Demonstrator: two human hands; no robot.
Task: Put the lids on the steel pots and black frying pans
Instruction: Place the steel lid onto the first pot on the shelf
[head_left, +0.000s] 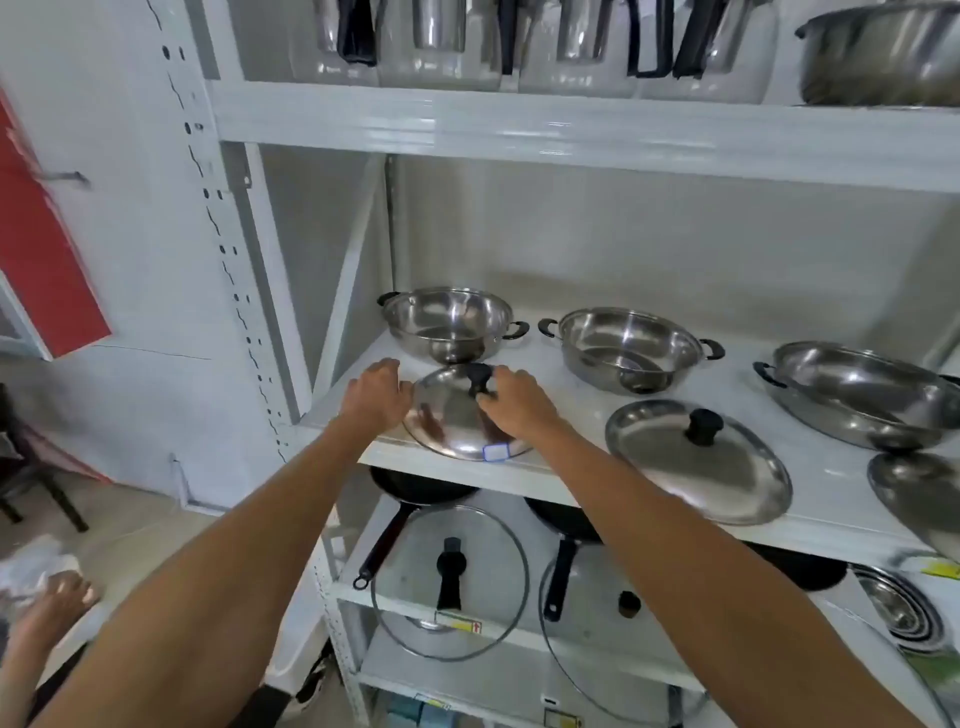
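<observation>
Reaching into a white metal shelving unit (571, 135), two bare arms stretch toward its middle shelf, where three open round steel pots sit along the back, the leftmost (449, 322) with black side handles. Just in front of that pot a round shiny steel lid (457, 421) lies tilted at the shelf's front edge. The left hand (376, 392) curls against its left rim; the right hand (517, 400) pinches its black knob (479, 376).

Single head view, close, facing forward and down onto white shelving (571, 135)
</observation>
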